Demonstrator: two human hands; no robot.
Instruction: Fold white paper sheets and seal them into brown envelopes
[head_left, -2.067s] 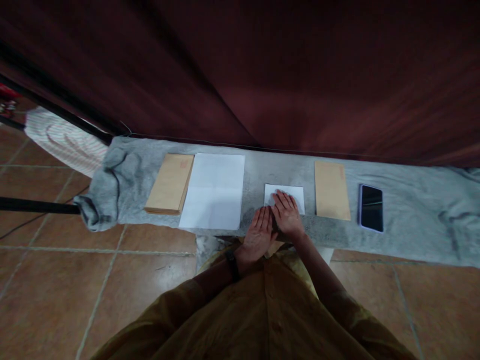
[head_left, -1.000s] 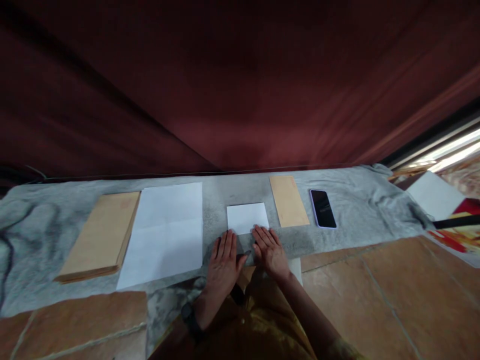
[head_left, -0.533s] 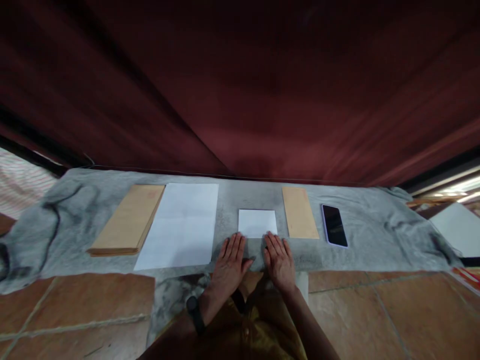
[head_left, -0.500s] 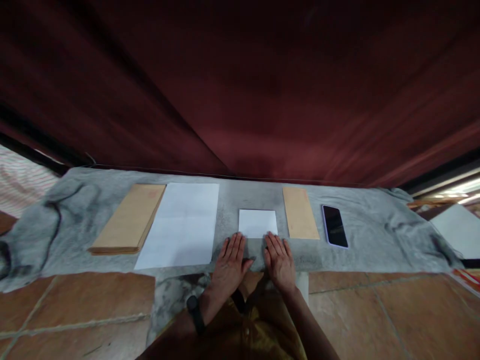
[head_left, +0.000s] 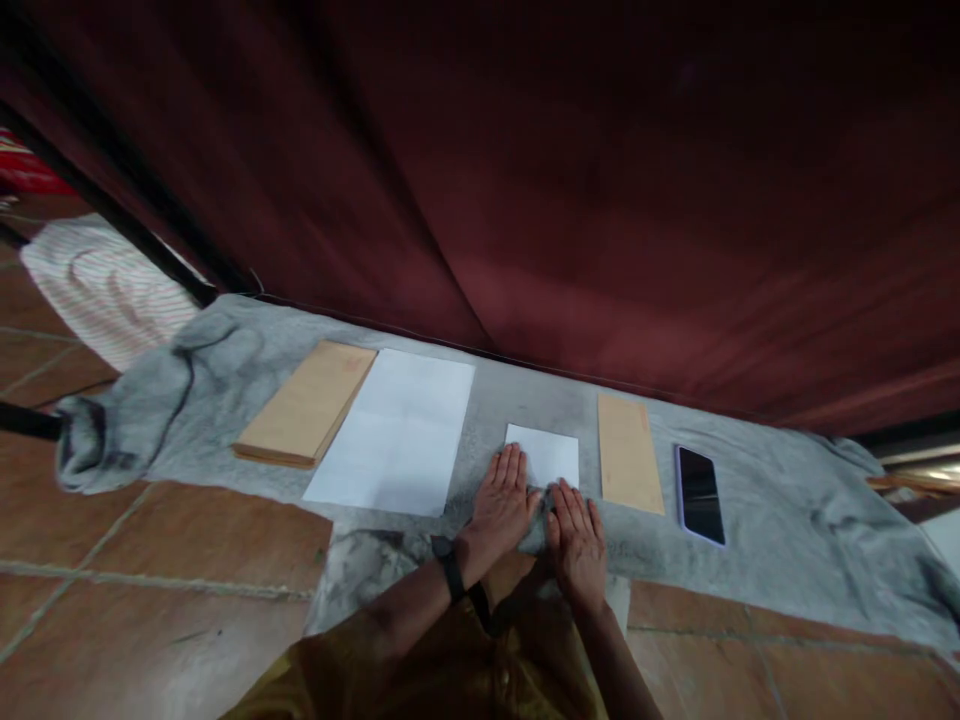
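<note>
A small white folded sheet of paper (head_left: 553, 452) lies flat on the grey cloth (head_left: 525, 397) in front of me. My left hand (head_left: 501, 500) rests flat over its left part, fingers stretched out and covering the near left corner. With fingers straight, my right hand (head_left: 577, 540) lies flat at the sheet's near edge, its fingertips touching the paper. To the right is a single brown envelope (head_left: 628, 455). A stack of large white paper (head_left: 397, 430) lies left of my hands, and beside it sits a stack of brown envelopes (head_left: 307, 405).
A phone (head_left: 700, 495) with a lilac edge lies right of the single envelope. Behind the cloth-covered surface hangs a dark red curtain (head_left: 525, 240). Striped fabric (head_left: 112, 285) is at the far left. Tiled floor (head_left: 187, 610) shows below the front edge.
The view has tilted and turned left. My left hand has slid forward onto the folded sheet's left side, while my right hand stays by its near edge.
</note>
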